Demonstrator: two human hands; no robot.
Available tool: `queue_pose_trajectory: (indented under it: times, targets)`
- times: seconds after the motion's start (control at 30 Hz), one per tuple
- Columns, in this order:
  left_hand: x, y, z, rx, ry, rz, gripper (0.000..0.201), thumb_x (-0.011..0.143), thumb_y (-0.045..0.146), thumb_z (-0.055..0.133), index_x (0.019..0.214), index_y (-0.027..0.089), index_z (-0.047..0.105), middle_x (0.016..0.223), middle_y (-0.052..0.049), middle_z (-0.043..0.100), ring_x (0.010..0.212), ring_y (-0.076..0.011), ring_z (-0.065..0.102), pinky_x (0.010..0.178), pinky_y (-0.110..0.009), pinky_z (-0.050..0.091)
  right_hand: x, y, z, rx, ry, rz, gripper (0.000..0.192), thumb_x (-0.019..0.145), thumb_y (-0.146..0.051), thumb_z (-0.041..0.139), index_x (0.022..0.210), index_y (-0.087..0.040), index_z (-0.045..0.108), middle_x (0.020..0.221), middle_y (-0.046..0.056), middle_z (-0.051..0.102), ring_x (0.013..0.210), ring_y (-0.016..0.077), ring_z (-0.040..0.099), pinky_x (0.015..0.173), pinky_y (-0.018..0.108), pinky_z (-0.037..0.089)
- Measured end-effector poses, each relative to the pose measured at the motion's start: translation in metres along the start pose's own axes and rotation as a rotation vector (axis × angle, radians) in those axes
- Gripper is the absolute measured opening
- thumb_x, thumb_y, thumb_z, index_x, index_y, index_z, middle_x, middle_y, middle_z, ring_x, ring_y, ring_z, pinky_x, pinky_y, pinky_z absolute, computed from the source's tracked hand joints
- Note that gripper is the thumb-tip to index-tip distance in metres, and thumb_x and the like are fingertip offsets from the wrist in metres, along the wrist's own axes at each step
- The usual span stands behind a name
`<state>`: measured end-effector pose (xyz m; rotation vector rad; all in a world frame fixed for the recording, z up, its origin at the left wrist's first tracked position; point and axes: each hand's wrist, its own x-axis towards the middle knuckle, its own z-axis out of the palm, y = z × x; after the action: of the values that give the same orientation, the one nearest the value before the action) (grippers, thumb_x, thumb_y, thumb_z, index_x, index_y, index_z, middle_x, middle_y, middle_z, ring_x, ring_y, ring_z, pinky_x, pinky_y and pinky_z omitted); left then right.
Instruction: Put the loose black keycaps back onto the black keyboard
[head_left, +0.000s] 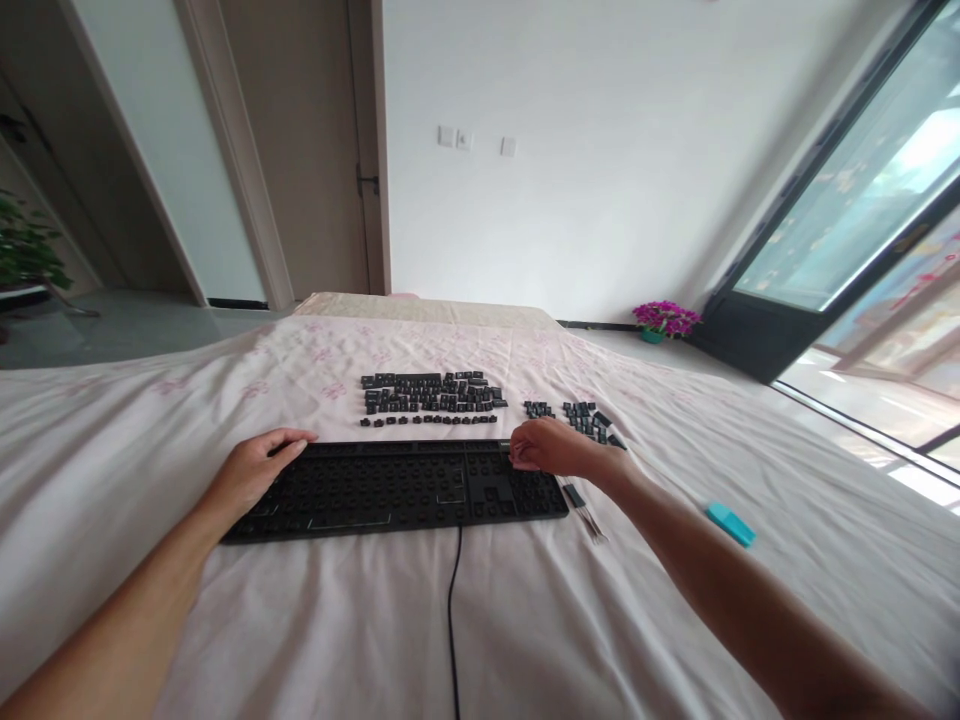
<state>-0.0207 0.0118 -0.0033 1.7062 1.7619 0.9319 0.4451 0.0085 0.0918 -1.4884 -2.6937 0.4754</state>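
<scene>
A black keyboard (390,490), stripped of its keycaps, lies on the bed with its cable (452,600) running toward me. My left hand (262,462) grips its left end, thumb along the top edge. Over the upper right part of the board, my right hand (544,447) is closed, fingers pressed together and pointing down. Something pinkish shows under those fingers, too small to name. Beyond the keyboard, loose black keycaps (435,395) are laid out in rows, with smaller groups of keycaps (581,415) partly behind my right hand.
A keycap puller (583,510) with wire prongs lies right of the keyboard. Farther right is a turquoise brush-like object (730,524). A wrinkled pale sheet (337,620) covers the bed. Purple flowers (666,318) stand on the floor by the glass door (840,220).
</scene>
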Motion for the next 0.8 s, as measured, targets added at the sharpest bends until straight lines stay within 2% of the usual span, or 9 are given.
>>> queue_pose_trajectory:
  times: [0.17,0.27,0.43,0.53,0.7,0.8]
  targets:
    - [0.0,0.002,0.001,-0.001,0.013,0.005,0.041,0.079,0.05,0.055,0.104,0.022,0.072,0.107,-0.002,0.073,0.101,-0.0242,0.065,0.093,-0.03,0.046,-0.01,0.005,-0.01,-0.206,0.021,0.091,0.012,0.073,-0.016,0.062,0.078,-0.021,0.071,0.079,0.002,0.073,0.079,0.0171,0.066,0.067,0.022,0.04]
    - [0.0,0.004,0.001,0.002,0.013,0.004,0.041,0.079,0.05,0.055,0.103,0.022,0.072,0.105,-0.002,0.073,0.1,-0.0241,0.066,0.092,-0.03,0.046,-0.014,-0.004,-0.013,-0.12,0.076,0.034,0.011,0.078,-0.021,0.061,0.083,-0.022,0.071,0.083,0.002,0.073,0.08,0.0161,0.065,0.069,0.022,0.041]
    - [-0.001,0.006,0.0,0.038,0.031,-0.003,0.04,0.077,0.05,0.056,0.1,0.023,0.073,0.101,-0.002,0.074,0.098,-0.025,0.066,0.09,-0.031,0.047,-0.013,-0.019,-0.001,-0.036,0.03,-0.065,0.019,0.08,-0.014,0.056,0.084,-0.022,0.072,0.084,0.0,0.073,0.081,0.0138,0.065,0.074,0.02,0.041]
    - [-0.003,0.009,-0.001,0.044,0.027,0.002,0.041,0.077,0.05,0.056,0.101,0.021,0.073,0.101,-0.003,0.074,0.097,-0.0248,0.066,0.091,-0.031,0.047,-0.016,-0.02,0.002,-0.11,0.029,-0.025,0.016,0.08,-0.015,0.057,0.083,-0.022,0.072,0.085,0.001,0.073,0.083,0.0147,0.065,0.074,0.02,0.041]
    - [-0.006,0.016,-0.003,0.045,0.019,-0.012,0.041,0.078,0.048,0.057,0.103,0.02,0.073,0.104,-0.002,0.074,0.096,-0.0231,0.066,0.09,-0.029,0.046,-0.027,-0.018,-0.008,-0.296,-0.001,0.12,0.009,0.078,-0.018,0.064,0.078,-0.022,0.072,0.084,0.003,0.071,0.082,0.0169,0.064,0.066,0.022,0.038]
    - [-0.006,0.014,-0.003,0.033,0.008,-0.018,0.042,0.079,0.048,0.057,0.105,0.019,0.072,0.106,-0.003,0.074,0.099,-0.0241,0.065,0.092,-0.03,0.044,-0.028,-0.022,-0.009,-0.277,0.026,0.115,0.009,0.08,-0.022,0.065,0.083,-0.024,0.072,0.086,0.002,0.071,0.083,0.0169,0.063,0.067,0.022,0.038]
